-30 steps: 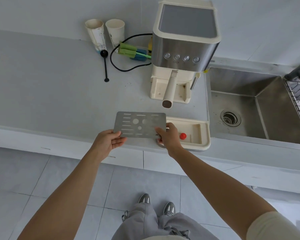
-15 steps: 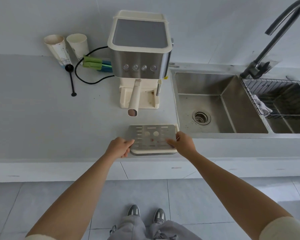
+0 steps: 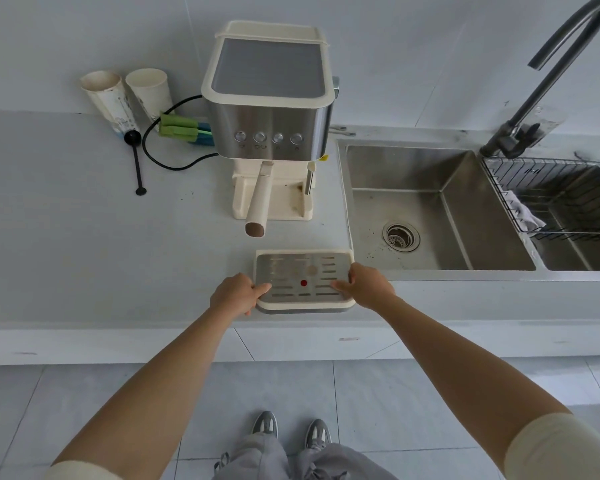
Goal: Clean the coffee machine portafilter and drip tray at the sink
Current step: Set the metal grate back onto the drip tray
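The cream drip tray (image 3: 305, 304) sits at the counter's front edge, just left of the sink (image 3: 430, 209). Its slotted metal grate (image 3: 300, 270) lies on top, with a red float showing through a hole. My left hand (image 3: 234, 294) grips the tray's left edge, thumb on the grate. My right hand (image 3: 368, 284) grips the right edge, thumb also on the grate. Behind the tray stands the coffee machine (image 3: 271, 98). The portafilter (image 3: 258, 199) is locked in it, its cream handle pointing toward me.
A faucet (image 3: 548, 74) arches over a second basin holding a wire rack (image 3: 551, 199) and a cloth. Two paper cups (image 3: 125, 95), a black scoop (image 3: 137, 161), green and blue brushes (image 3: 184, 129) and the machine's cord lie at the back left.
The grate, held in the air left of the tray a second ago, now lies on the tray. Both hands have moved to the tray's sides.
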Motion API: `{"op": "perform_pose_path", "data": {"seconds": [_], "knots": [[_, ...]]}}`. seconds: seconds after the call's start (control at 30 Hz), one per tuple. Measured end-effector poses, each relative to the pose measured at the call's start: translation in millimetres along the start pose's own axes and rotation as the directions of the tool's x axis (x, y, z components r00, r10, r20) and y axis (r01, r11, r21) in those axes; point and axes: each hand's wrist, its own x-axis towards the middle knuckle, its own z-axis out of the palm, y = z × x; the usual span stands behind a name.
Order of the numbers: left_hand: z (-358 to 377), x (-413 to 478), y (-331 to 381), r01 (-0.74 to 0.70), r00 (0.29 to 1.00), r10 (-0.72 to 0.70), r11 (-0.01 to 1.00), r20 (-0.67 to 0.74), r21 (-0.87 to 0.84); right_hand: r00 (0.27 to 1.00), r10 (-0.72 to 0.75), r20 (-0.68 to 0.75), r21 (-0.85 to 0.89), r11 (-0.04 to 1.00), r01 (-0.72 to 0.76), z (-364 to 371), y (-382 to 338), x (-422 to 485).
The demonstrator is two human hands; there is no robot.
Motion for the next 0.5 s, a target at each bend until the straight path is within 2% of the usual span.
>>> {"op": "perform_pose_path", "data": {"seconds": [0.3, 0.5], "knots": [[-1, 7, 6, 0.015, 1.0, -0.016, 0.999, 0.015, 0.049, 0.999, -0.043, 0.024, 0.068, 0.997, 0.041, -4, 4, 9], [-1, 9, 9, 0.049, 0.999, -0.05, 0.994, 0.004, 0.097, 1.0, -0.003, 0.022, 0.094, 0.996, 0.001, -6, 9, 13]]}}
